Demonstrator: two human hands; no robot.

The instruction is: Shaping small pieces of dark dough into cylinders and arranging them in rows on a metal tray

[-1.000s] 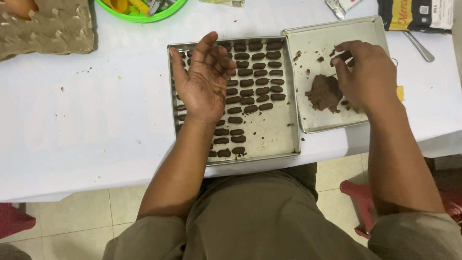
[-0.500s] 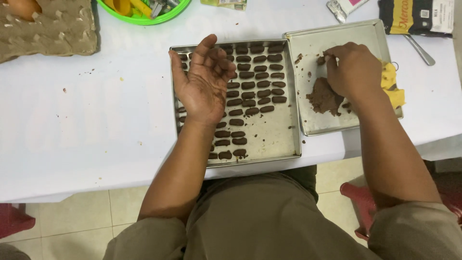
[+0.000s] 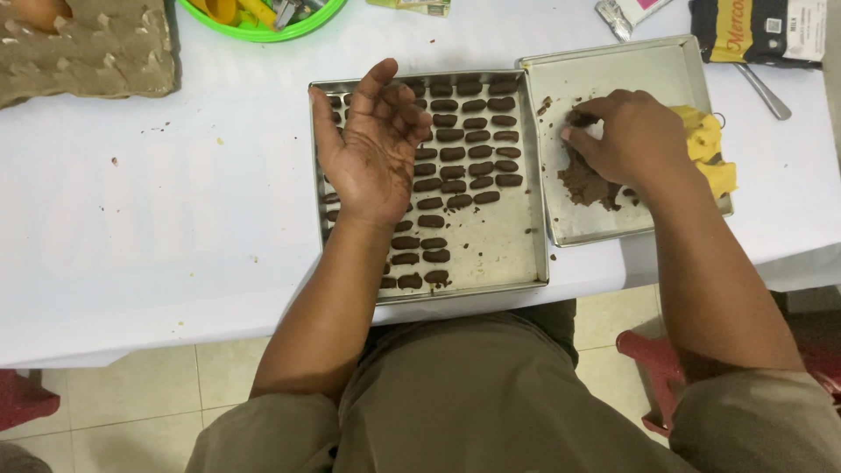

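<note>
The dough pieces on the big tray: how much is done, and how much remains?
Done: rows of shaped brown pieces fill most of the big tray. In hand: the right hand pinches the brown dough lump; the left hand hovers open. Left: that lump, yellow dough, and the tray's bare corner.

I read this as a home kitchen set up for baking: a white-covered surface (image 3: 131, 201) carries a metal baking tray (image 3: 512, 254) of small brown dough pieces (image 3: 464, 131), a cardboard egg carton (image 3: 88, 52), a green bowl (image 3: 263, 33), above tiled floor (image 3: 131, 385).
</note>
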